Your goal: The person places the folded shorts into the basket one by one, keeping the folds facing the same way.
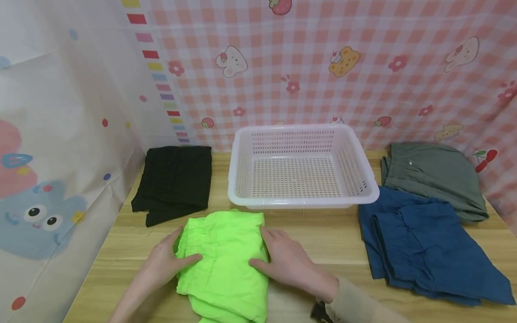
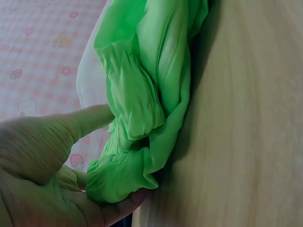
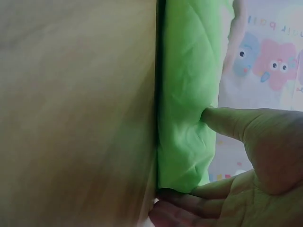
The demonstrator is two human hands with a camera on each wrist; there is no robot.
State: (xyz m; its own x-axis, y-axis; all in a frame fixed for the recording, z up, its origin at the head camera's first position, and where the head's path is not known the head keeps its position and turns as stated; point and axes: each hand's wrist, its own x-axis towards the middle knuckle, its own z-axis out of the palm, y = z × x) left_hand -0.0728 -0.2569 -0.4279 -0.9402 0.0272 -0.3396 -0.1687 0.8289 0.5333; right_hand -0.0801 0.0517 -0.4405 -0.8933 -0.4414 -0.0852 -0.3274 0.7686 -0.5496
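Folded neon green shorts (image 1: 230,255) with a gathered elastic waistband lie on the wooden table in the head view. My left hand (image 1: 163,259) grips their left edge, thumb on top. From the left wrist view, the fingers of the left hand (image 2: 57,175) reach under the gathered layers of the green shorts (image 2: 128,99). At the right edge, my right hand (image 1: 288,259) holds the cloth with its thumb on top. The right wrist view has the thumb of the right hand (image 3: 265,156) pressing into the green shorts (image 3: 189,94), fingers at the lower edge.
Behind the green shorts stands a white perforated basket (image 1: 303,202) with nothing inside. Folded black shorts (image 1: 177,179) lie at the back left. On the right, folded blue shorts (image 1: 424,246) lie beside a folded grey-green garment (image 1: 436,175). A checked cloth (image 1: 282,98) hangs behind the table.
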